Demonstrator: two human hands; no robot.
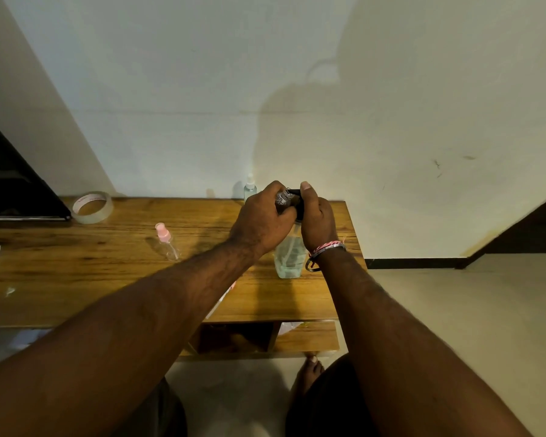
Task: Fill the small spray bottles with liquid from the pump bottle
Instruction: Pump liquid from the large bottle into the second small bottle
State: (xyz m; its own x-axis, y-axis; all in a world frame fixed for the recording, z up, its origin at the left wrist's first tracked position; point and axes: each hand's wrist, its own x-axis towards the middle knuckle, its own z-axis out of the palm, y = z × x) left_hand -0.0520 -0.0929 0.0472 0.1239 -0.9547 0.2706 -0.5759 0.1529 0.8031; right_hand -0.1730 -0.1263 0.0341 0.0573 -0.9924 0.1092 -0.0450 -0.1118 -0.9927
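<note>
Both hands meet above the pump bottle (289,258), a clear bottle part full of pale liquid that stands upright on the wooden table (108,272) near its right edge. The left hand (262,220) is curled round a small clear spray bottle (282,198), holding it at the pump's black head (297,200). The right hand (317,220) grips that black head, thumb raised on top and fingers wrapped round it; a red-and-white thread and a metal bangle (323,252) sit on its wrist.

Left of the pump bottle, a second small spray bottle (166,242) with a pink cap lies on its side on the table. Behind the pump bottle, against the wall, a third small spray bottle (250,189) with a white top stands upright. Far to the left of the pump bottle, at the table's back edge, stands a roll of clear tape (92,207); faint red print runs round its inner core, too small to read. No label shows on any bottle.
</note>
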